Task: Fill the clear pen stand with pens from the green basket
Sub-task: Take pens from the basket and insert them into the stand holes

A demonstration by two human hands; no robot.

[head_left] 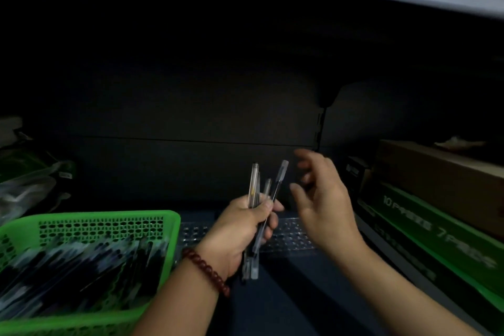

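Observation:
My left hand [242,229] grips a small bunch of clear-barrelled pens [255,188], held upright above the shelf; one pen with a dark refill [279,180] leans to the right. My right hand [321,199] hovers just right of the pen tops, fingers loosely spread and blurred, holding nothing. The clear pen stand [289,237], a flat perforated piece, lies on the dark shelf behind and below both hands. The green basket [109,219] sits at the lower left, full of pens [81,262].
Green boxes printed with "10" and "7" [436,229] lie at the right under a brown cardboard box [436,172]. Plastic-wrapped packs [30,183] are stacked at the far left. A dark back wall and a shelf above close in the space.

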